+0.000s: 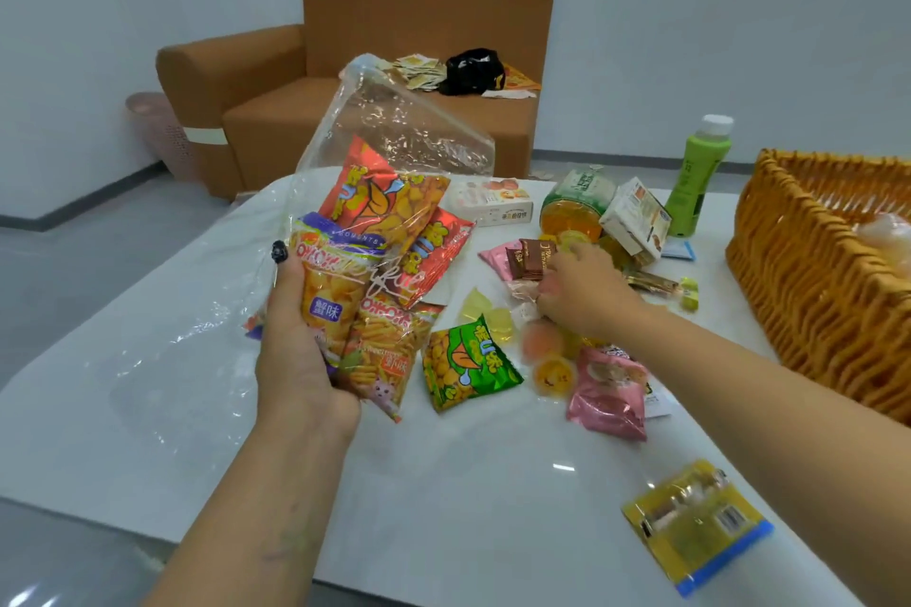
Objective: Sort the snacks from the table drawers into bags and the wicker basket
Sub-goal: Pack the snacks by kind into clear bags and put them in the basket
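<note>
- Head view: the left hand [300, 350] grips a clear, crinkly plastic bag [394, 138] by its lower part, fingers curled round the orange and red crisp packets [355, 261] already inside; its mouth stands open, pointing up and away.
- The right hand [581, 291] reaches into the loose pile on the glossy white counter [443, 483], fingers curled down onto small brown foil sachets [532, 259]; whether it has one pinched I cannot tell.
- To do this well, keep the bag mouth spread and tilted toward the pile, and lift one slippery sachet at a time.
- A green crisp packet [468, 365], pink foil pouch [609, 392] and soft jelly cups [554, 375] lie near; the woven orange wicker basket [808, 291] stands at right.
</note>
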